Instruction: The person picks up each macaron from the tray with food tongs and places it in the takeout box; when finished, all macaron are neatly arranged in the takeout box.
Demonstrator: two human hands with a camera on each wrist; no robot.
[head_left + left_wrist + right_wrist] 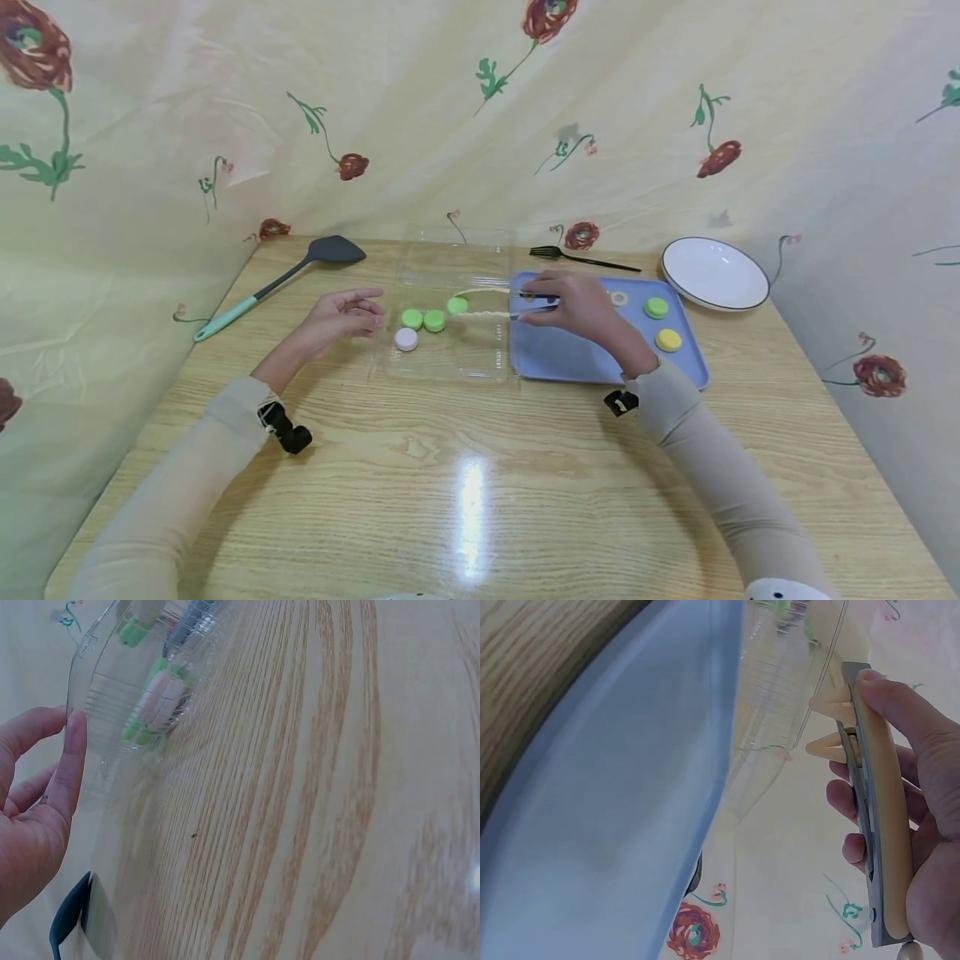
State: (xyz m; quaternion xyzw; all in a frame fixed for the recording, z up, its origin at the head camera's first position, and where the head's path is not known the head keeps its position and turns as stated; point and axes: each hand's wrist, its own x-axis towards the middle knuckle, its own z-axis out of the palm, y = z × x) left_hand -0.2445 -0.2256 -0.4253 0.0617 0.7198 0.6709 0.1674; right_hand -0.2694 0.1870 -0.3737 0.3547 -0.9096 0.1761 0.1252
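My right hand [573, 304] grips a pair of tongs [881, 817] with pale arms and dark grey edging. The tips reach left over a clear plastic container [480, 367] and lie on either side of a green macaron [457, 306]. Two more green macarons, one at the left [412, 318] and one beside it [434, 321], sit in the container with a pale pink macaron [407, 339]. At the container's left edge is my left hand [341, 321], its fingers extended and its fingertips right at the wall in the left wrist view.
A blue tray [562, 354] right of the container bears a green macaron [656, 307] and a yellow macaron [668, 340]. Behind it lies a black fork [600, 262]. A white dark-rimmed plate [716, 271] stands at the back right, a spatula [288, 279] at the back left.
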